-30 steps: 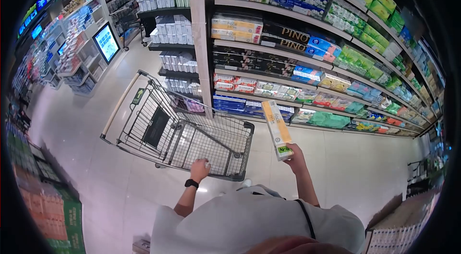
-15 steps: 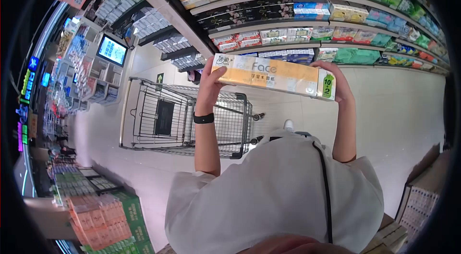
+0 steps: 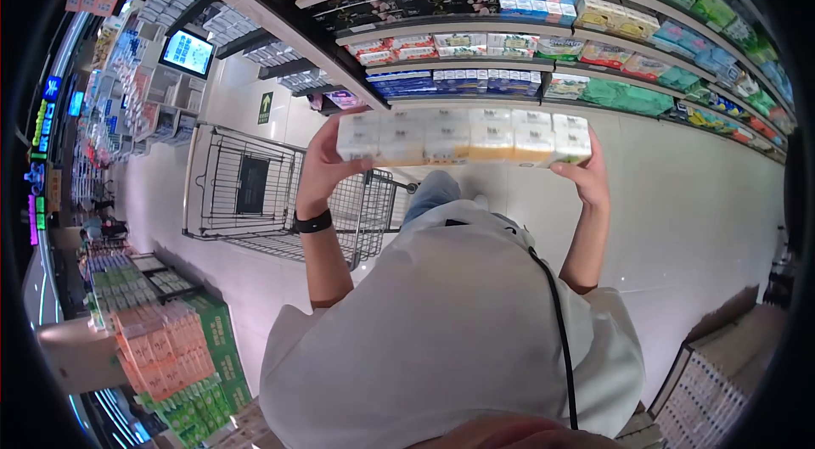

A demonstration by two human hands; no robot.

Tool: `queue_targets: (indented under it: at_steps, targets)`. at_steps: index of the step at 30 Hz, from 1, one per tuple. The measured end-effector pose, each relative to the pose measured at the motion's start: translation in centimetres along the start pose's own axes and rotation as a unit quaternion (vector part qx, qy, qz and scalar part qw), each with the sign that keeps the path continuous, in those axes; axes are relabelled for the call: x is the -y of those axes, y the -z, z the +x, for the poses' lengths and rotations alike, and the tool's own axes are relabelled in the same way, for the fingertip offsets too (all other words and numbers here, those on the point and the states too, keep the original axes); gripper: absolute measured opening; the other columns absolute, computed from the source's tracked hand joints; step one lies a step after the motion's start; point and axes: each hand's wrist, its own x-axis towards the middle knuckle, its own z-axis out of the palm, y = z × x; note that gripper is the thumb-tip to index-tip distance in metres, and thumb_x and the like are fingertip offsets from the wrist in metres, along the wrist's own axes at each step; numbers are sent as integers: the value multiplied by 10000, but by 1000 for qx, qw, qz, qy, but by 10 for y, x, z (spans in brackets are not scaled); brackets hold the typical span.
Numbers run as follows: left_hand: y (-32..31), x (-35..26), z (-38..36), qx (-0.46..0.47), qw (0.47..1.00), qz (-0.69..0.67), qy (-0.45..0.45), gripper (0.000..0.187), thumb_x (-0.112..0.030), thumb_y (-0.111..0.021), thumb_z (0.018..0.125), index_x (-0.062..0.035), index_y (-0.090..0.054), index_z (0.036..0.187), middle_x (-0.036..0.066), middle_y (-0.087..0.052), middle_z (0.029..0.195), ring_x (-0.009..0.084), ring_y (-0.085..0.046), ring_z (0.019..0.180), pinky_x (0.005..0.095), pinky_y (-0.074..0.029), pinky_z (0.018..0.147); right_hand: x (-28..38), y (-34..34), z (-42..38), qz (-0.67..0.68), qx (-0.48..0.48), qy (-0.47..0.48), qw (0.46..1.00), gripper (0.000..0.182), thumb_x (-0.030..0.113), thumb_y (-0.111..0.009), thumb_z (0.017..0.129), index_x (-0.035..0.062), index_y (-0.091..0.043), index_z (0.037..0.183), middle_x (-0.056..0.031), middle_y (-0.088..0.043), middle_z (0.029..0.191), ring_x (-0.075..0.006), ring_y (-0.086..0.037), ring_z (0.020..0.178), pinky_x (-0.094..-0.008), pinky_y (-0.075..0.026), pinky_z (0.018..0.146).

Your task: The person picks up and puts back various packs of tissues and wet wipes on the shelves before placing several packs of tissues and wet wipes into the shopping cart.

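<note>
A long wrapped pack of tissues, white with orange at its lower edge, is held level in front of my chest. Its side with two rows of small packets faces me. My left hand, with a black band on the wrist, grips the left end, thumb along the lower edge. At the right end my right hand is wrapped round the corner, thumb underneath. Behind and above the pack are shelves stocked with tissue packs.
A wire shopping cart stands on the floor to the left. Stacked orange and green goods are at the lower left, and stacked packs at the lower right. A lit screen is at the upper left.
The pack has turned in my hands from its orange printed face to its side of white packets. Hands and pack sit further left in view, and a leg in blue now shows.
</note>
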Motion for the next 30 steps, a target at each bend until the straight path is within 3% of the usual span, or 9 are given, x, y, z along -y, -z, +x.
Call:
queue_targets:
  at_steps: [3, 7, 10, 12, 13, 14, 23, 26, 30]
  targets:
    - [6, -15, 6, 83, 986, 102, -103, 744, 122, -851, 607, -21, -570, 1282, 147, -605, 1336, 243, -571, 1270, 387, -464, 1083, 10, 11, 18, -107, 72, 238, 963, 691, -13, -842, 623, 27, -551, 1249, -144, -596, 1288, -251, -567, 1231, -394, -468, 1018]
    - [3, -33, 32, 97, 962, 160, -198, 780, 131, -840, 597, -21, -553, 1306, 149, -591, 1338, 246, -548, 1284, 402, -441, 1102, 16, 13, 45, -119, 81, 304, 942, 746, -18, -855, 610, 23, -533, 1282, -141, -594, 1291, -246, -567, 1230, -379, -478, 1005]
    - [2, -35, 55, 37, 986, 115, -119, 704, 37, -817, 707, -28, -529, 1346, 122, -645, 1214, 206, -639, 1106, 350, -556, 921, 10, 22, 60, -67, 60, 173, 981, 688, 66, -817, 726, 12, -504, 1337, -121, -592, 1283, -228, -575, 1201, -363, -501, 962]
    - [1, -28, 72, -29, 999, 8, 45, 604, -139, -762, 840, -38, -509, 1378, 81, -679, 1043, 135, -669, 865, 270, -570, 632, 5, 12, 80, 78, -92, 12, 993, 597, 189, -716, 865, 4, -478, 1380, -93, -619, 1190, -189, -624, 1039, -321, -542, 786]
    - [-3, -21, 82, -63, 996, 55, 44, 523, -287, -688, 919, -45, -523, 1353, 55, -680, 926, 92, -632, 701, 234, -479, 445, 14, 1, 92, 2, -48, 15, 999, 563, 359, -576, 945, 12, -495, 1380, -78, -654, 1074, -138, -614, 809, -280, -466, 538]
    - [0, -15, 91, -69, 996, 42, 42, 523, -287, -688, 919, -45, -523, 1353, 55, -680, 926, 92, -632, 701, 234, -479, 445, 21, -10, 101, -26, -70, -22, 997, 564, 398, -570, 949, 18, -515, 1362, -61, -658, 1021, -114, -591, 757, -255, -433, 519]
    - [84, 3, 195, -81, 995, 18, 50, 558, -189, -756, 883, -10, -488, 1339, 54, -667, 969, 95, -632, 769, 249, -527, 510, 14, -40, 233, 15, -52, -17, 998, 503, 256, -613, 952, -9, -481, 1359, -104, -643, 1090, -163, -622, 875, -301, -480, 581]
    - [124, -23, 229, -96, 994, 8, -48, 624, -78, -764, 861, -9, -423, 1379, 58, -669, 1017, 115, -646, 823, 254, -553, 609, 30, -70, 314, -36, -45, 17, 998, 601, 129, -665, 911, -24, -430, 1443, -88, -613, 1257, -174, -591, 1142, -312, -478, 942]
    - [183, -91, 267, -137, 955, 23, -262, 562, 26, -773, 818, -24, -439, 1268, 115, -636, 1188, 185, -599, 1155, 347, -509, 980, 104, -143, 412, -126, 48, 268, 954, 772, -9, -777, 731, 29, -455, 1433, -93, -504, 1417, -214, -492, 1289, -351, -361, 1096]
